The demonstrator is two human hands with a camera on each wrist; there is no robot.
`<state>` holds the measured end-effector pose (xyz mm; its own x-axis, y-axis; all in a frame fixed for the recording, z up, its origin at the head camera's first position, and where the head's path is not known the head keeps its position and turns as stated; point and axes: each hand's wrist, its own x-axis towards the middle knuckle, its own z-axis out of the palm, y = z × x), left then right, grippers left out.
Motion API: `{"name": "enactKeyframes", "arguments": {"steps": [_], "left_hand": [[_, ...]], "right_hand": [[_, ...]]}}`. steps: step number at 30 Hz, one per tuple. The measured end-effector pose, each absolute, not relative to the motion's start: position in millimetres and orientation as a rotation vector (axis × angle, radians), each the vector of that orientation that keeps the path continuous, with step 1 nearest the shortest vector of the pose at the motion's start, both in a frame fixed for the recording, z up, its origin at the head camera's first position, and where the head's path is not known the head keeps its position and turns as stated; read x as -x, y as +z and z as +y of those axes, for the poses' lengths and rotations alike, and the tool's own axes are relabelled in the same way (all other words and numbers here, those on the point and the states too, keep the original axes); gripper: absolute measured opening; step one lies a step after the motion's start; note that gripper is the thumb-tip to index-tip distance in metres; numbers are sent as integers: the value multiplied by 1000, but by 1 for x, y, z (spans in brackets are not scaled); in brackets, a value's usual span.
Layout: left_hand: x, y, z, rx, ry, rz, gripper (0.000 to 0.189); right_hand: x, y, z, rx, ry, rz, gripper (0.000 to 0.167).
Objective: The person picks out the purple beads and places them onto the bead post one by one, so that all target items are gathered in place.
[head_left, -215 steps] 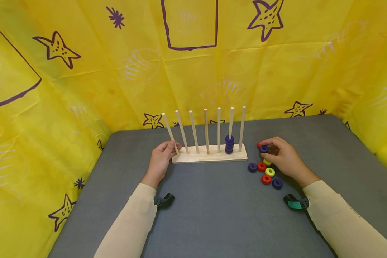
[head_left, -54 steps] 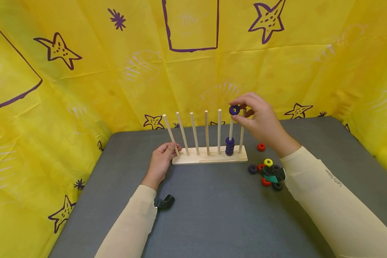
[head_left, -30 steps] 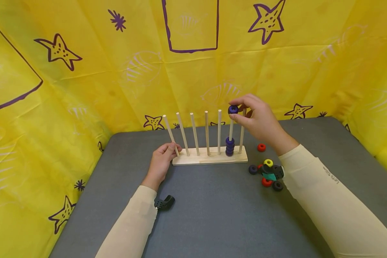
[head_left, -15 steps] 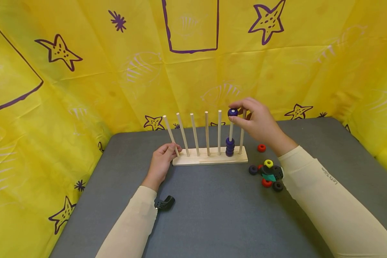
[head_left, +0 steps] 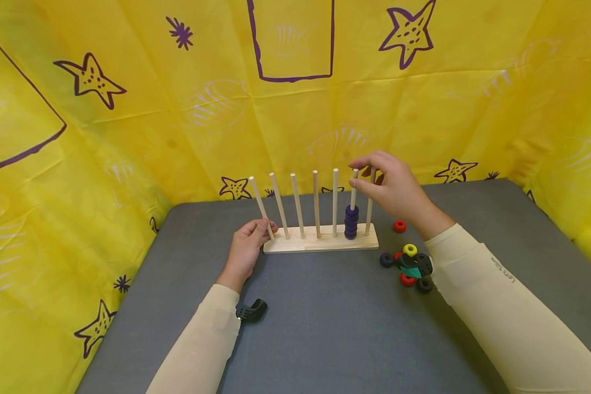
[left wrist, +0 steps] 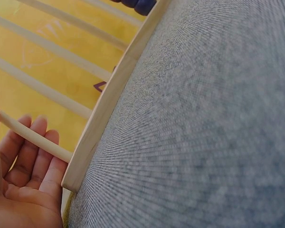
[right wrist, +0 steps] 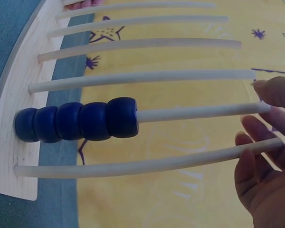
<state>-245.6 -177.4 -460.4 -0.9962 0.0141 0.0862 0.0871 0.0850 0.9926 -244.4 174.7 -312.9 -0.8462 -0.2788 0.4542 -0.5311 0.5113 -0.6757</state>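
A wooden rack (head_left: pixel 320 247) with a row of upright pegs stands at the back of the table. My left hand (head_left: pixel 246 243) holds the leftmost peg (head_left: pixel 258 200) low down, thumb in front and fingers behind, as the left wrist view also shows at that peg (left wrist: pixel 38 138). Several dark blue rings (head_left: pixel 351 223) are stacked on the second peg from the right; in the right wrist view the top ring (right wrist: pixel 122 117) sits against the one below. My right hand (head_left: pixel 394 183) is at the top of that peg, thumb and fingers apart around its tip, holding no ring.
Right of the rack, loose rings lie on the grey table (head_left: pixel 295 328): a red ring (head_left: pixel 399 226) on its own, then a cluster with a yellow ring (head_left: pixel 410 250) and a blue ring (head_left: pixel 386 259), partly hidden by the right wrist strap. A yellow printed cloth (head_left: pixel 177 137) hangs behind.
The right hand brought a blue ring from the pile to the peg's top and let go; the ring has dropped onto the stack. The left hand has stayed at the leftmost peg.
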Motion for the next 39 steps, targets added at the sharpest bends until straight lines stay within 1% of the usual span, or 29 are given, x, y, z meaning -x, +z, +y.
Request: {"name": "enactKeyframes", "arguments": {"steps": [6, 13, 21, 31, 39], "left_hand": [[246, -461, -177, 114, -2077, -2273, 48], [247, -463, -177, 132, -2106, -2222, 42], [248, -463, -176, 126, -2107, -2219, 41], [249, -464, -178, 131, -2102, -2236, 44], [248, -463, -177, 119, -2108, -2234, 42]], "right_hand": [[243, -313, 176, -685, 1257, -2466, 25], [240, -313, 177, -653, 1294, -2488, 28], [238, -315, 181, -641, 1319, -2480, 28], [237, -319, 189, -612, 1461, -2420, 25], [232, -319, 198, -605, 1568, -2400, 32]]}}
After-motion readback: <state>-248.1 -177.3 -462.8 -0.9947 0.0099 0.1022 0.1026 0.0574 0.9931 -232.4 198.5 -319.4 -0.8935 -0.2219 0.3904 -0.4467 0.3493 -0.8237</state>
